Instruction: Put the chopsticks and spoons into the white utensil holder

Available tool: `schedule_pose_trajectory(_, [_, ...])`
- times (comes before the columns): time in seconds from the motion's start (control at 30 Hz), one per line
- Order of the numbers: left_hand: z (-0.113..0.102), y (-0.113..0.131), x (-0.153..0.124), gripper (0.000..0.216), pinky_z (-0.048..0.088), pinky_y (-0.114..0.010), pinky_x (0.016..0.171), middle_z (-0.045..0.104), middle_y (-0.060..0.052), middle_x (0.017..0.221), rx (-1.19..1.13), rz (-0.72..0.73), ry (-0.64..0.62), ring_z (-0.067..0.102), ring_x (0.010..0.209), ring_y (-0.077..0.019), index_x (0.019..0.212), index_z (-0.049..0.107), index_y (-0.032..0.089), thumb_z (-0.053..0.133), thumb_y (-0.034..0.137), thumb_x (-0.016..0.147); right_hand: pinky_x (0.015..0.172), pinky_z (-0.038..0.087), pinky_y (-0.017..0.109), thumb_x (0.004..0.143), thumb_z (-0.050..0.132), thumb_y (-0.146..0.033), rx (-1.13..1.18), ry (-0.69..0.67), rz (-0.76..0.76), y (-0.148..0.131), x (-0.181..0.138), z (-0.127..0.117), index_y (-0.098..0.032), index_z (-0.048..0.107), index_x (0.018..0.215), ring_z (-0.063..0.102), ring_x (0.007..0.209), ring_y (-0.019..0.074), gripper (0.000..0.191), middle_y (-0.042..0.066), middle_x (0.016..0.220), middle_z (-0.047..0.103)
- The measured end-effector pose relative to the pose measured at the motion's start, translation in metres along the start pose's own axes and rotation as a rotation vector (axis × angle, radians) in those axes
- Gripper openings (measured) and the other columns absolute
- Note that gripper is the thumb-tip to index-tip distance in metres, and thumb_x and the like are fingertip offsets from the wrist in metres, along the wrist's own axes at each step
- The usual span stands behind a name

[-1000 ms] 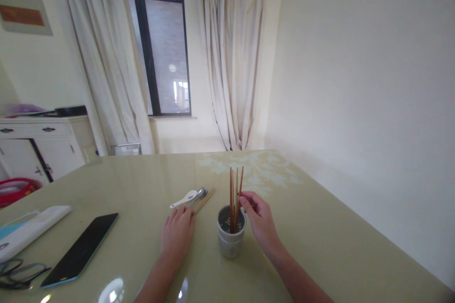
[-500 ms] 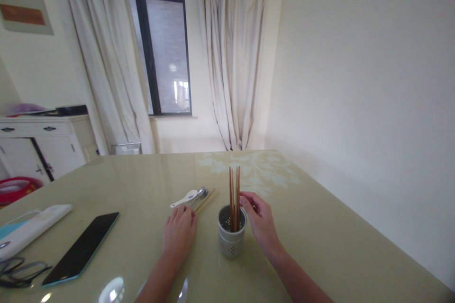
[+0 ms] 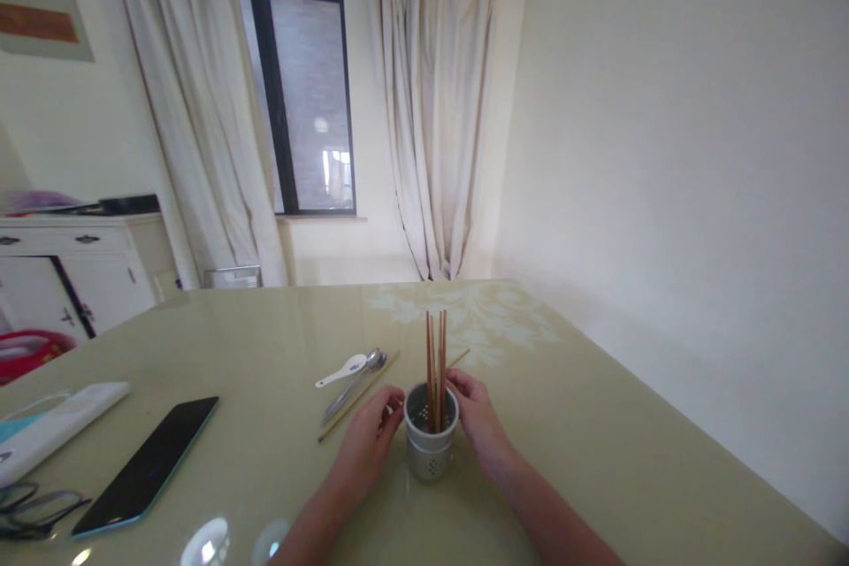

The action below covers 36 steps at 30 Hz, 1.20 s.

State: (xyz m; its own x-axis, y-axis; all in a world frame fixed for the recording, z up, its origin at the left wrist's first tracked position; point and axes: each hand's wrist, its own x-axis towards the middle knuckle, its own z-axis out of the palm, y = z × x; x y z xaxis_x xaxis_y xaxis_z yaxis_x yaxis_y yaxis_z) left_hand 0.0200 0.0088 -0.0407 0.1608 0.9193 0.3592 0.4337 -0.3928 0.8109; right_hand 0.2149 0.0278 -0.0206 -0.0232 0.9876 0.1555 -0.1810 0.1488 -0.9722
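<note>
1. The left hand (image 3: 368,435) is just left of the cup (image 3: 430,462), near its rim, fingers curled and the thumb standing apart from the forefinger.
2. The right hand (image 3: 480,417) is at the cup's right, fingers bent by the rim; a thin stick (image 3: 459,358) shows beyond it, slanting away to the right, and I cannot tell whether the fingers pinch it.
3. The cup stands upright, its mouth facing up.
4. Inside the cup, several brown chopsticks (image 3: 443,361) stand with their long axes nearly vertical, upper ends well above the rim.
5. Left of the cup, beyond the left hand, a lone chopstick (image 3: 358,398) lies diagonally, its far end pointing right; a metal spoon (image 3: 373,359) lies just beside it, nearly parallel.
6. Farther left of the cup is a white spoon (image 3: 351,365), its handle pointing left and nearer.
7. Well left of the cup lies a dark-screened device (image 3: 149,464).
</note>
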Motion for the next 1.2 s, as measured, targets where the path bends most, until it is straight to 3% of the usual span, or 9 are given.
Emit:
schedule_pose_trajectory(0.13, [-0.007,-0.008,0.005,0.031,0.057,-0.039,0.09,0.08,-0.008,0.105,0.114,0.054,0.079,0.073,0.099,-0.0262,0.104,0.074,0.024,0.049,0.042,0.103,0.066,0.052,0.033,0.083,0.077,-0.07,-0.041,0.189,-0.133,-0.003,0.005,-0.006,-0.021,0.07,0.085,0.07,0.074,0.0235,0.049,0.007,0.085,0.077])
schedule_pose_trajectory(0.27, [-0.023,-0.025,0.006,0.03,0.054,-0.044,0.1,0.079,-0.01,0.111,0.539,-0.009,0.236,0.07,0.109,-0.0288,0.105,0.076,0.024,0.046,0.029,0.102,0.067,0.053,0.032,0.096,0.066,-0.063,-0.046,0.494,-0.417,-0.023,0.01,-0.026,-0.022,0.062,0.101,0.069,0.077,0.0207,0.041,0.009,0.1,0.077])
schedule_pose_trajectory(0.43, [-0.037,-0.027,0.001,0.028,0.051,-0.045,0.095,0.076,-0.013,0.119,1.0,-0.199,0.177,0.066,0.117,-0.0318,0.107,0.077,0.021,0.049,0.021,0.102,0.068,0.053,0.031,0.097,0.071,-0.055,0.064,0.703,-0.63,-0.048,0.013,-0.05,-0.022,0.058,0.11,0.064,0.067,0.0157,0.038,0.002,0.091,0.072])
schedule_pose_trajectory(0.6, [-0.037,-0.018,0.0,0.027,0.048,-0.042,0.093,0.076,-0.011,0.117,1.042,-0.224,0.123,0.065,0.117,-0.0305,0.103,0.077,0.022,0.05,0.023,0.104,0.059,0.048,0.026,0.099,0.072,-0.051,0.121,0.602,-0.66,-0.049,0.007,-0.044,-0.024,0.057,0.11,0.059,0.06,0.0134,0.033,-0.002,0.08,0.068])
schedule_pose_trajectory(0.9, [-0.028,-0.015,0.002,0.03,0.05,-0.042,0.093,0.077,-0.011,0.114,0.962,-0.184,0.082,0.069,0.113,-0.029,0.104,0.074,0.02,0.044,0.021,0.106,0.056,0.053,0.029,0.096,0.073,-0.057,-0.039,0.259,-0.453,-0.038,-0.007,-0.016,-0.021,0.07,0.11,0.061,0.06,0.0165,0.039,0.002,0.077,0.072])
schedule_pose_trajectory(1.2, [-0.021,-0.029,0.005,0.031,0.054,-0.04,0.089,0.078,-0.009,0.095,0.672,-0.111,0.175,0.074,0.095,-0.0278,0.098,0.067,0.023,0.038,0.03,0.107,0.058,0.052,0.029,0.091,0.076,-0.061,-0.201,0.185,-0.365,-0.021,-0.006,-0.014,-0.021,0.076,0.11,0.061,0.06,0.0176,0.045,0.001,0.074,0.07])
